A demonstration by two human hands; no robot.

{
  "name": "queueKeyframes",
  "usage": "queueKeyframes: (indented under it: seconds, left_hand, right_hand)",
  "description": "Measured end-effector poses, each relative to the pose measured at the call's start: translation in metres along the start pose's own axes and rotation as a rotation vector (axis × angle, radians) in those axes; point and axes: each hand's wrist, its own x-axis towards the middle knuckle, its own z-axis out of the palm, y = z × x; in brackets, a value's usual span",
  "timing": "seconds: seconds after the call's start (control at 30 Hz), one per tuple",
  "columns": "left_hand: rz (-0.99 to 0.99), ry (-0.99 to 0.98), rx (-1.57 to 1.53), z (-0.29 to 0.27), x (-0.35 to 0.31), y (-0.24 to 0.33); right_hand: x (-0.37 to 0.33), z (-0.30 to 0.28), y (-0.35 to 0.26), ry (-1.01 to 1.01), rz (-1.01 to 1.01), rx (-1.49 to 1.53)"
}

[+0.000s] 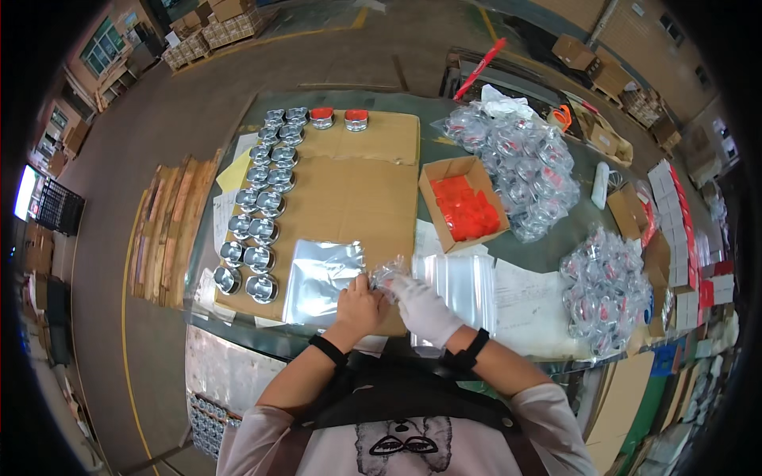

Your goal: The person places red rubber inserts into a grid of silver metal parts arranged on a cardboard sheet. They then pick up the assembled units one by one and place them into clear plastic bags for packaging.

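Observation:
Both hands are together at the near edge of a cardboard sheet [349,190], closed on a crinkled clear bag [386,271] with a metal piston in it, partly hidden by the fingers. My left hand [363,307] is bare and pinches the near left side. In a white glove, my right hand [425,308] grips the bag from the right. Flat clear bags [324,279] lie left of my left hand, and a second stack of clear sleeves [460,293] lies right of the glove. Bare metal pistons [263,230] stand in rows along the sheet's left side.
Two pistons with red tops [356,120] stand at the sheet's far edge. An open carton [432,190] holds red pieces [468,210]. Bagged pistons form a far heap [528,163] and a near right heap [605,289]. White boxes [671,222] line the right side.

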Motion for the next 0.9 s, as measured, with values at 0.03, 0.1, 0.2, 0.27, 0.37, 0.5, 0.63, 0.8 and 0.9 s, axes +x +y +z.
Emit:
queueKeyframes:
  seconds: [0.03,0.1,0.2,0.27,0.37,0.5,0.63,0.8,0.9]
  left_hand:
    - [0.007,-0.003,0.001,-0.002,0.006,0.002]
    - [-0.001,0.085,-0.079,-0.008,0.005,0.004]
    - [-0.03,0.116,-0.106,-0.025,0.003,0.019]
    - [-0.044,0.043,-0.048,-0.023,0.007,0.013]
    - [-0.012,0.191,-0.562,-0.036,0.013,-0.016]
    - [-0.282,0.507,-0.74,-0.07,0.006,-0.033]
    - [-0.388,0.315,-0.541,-0.057,0.0,-0.042]
    - [-0.377,0.117,-0.189,-0.023,0.014,-0.05]
    - [-0.593,0.114,-0.142,-0.022,0.021,-0.043]
  right_hand:
    - [0.002,-0.011,0.005,-0.081,-0.207,-0.288]
    - [0.009,0.003,0.009,-0.317,0.057,-0.319]
    - [0.034,0.017,0.015,-0.369,0.008,-0.336]
    - [0.039,0.036,0.038,-0.342,-0.13,-0.31]
    - [0.03,-0.01,0.02,-0.4,0.135,0.026]
    - [0.032,-0.095,0.023,-0.162,0.304,0.443]
    - [0.1,-0.165,0.09,0.301,0.387,0.388]
    - [0.194,-0.171,0.242,0.26,0.453,-0.353]
    - [0.228,-0.144,0.29,-0.076,0.491,-0.474]
